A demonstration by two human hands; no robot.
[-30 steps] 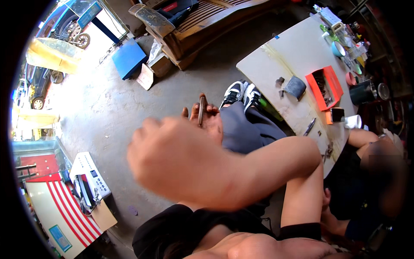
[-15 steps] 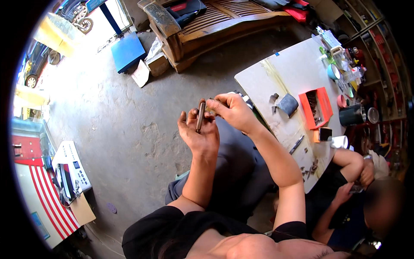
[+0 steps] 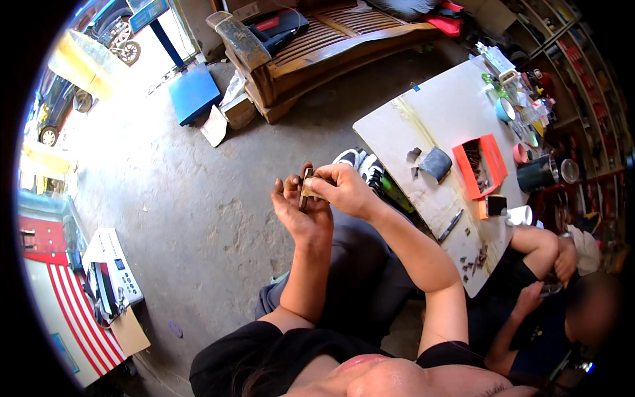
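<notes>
Loosely curled left hand point(image 3: 302, 213) with bar point(image 3: 305, 196)

One brown bar point(image 3: 304, 200), one white cup point(image 3: 520, 216), one pen point(image 3: 450, 225), two sneakers point(image 3: 350, 157), one bench point(image 3: 286, 81).

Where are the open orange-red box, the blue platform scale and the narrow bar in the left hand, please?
Orange-red box point(image 3: 495, 162): head view, right wall.
Blue platform scale point(image 3: 194, 94): head view, platform.
Narrow bar point(image 3: 303, 199): head view, lower end.
</notes>
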